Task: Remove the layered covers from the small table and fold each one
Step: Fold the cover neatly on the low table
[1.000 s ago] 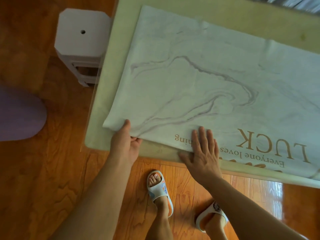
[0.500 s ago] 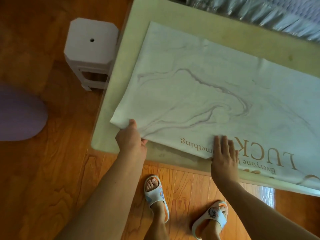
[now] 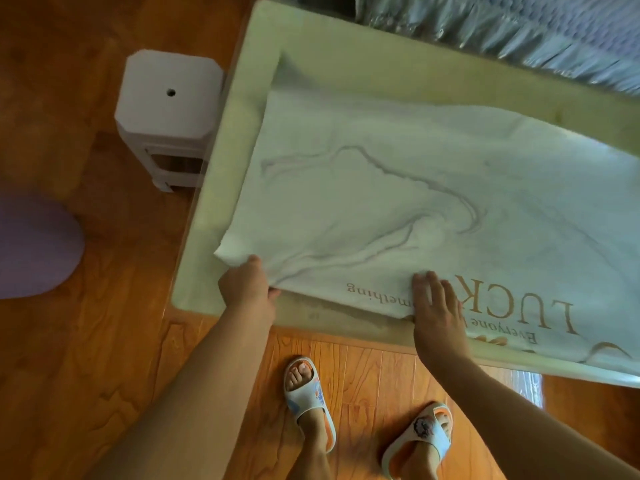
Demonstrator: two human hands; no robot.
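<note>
A white marble-patterned cover with gold lettering "LUCK" lies across the small table, whose pale green top shows around it. My left hand grips the cover's near left corner, thumb on top and fingers underneath, and lifts that corner a little off the table. My right hand rests flat on the near edge of the cover beside the lettering, fingers straight. The cover's left edge curls up slightly.
A pale stool stands against the table's left side. A purple rounded object lies on the wooden floor at far left. Silvery crinkled material runs along the table's far edge. My slippered feet stand below the table's near edge.
My right hand has slid to the right along the cover's near edge, towards the lettering. My left hand keeps its hold on the corner, which has risen slightly. The view has shifted.
</note>
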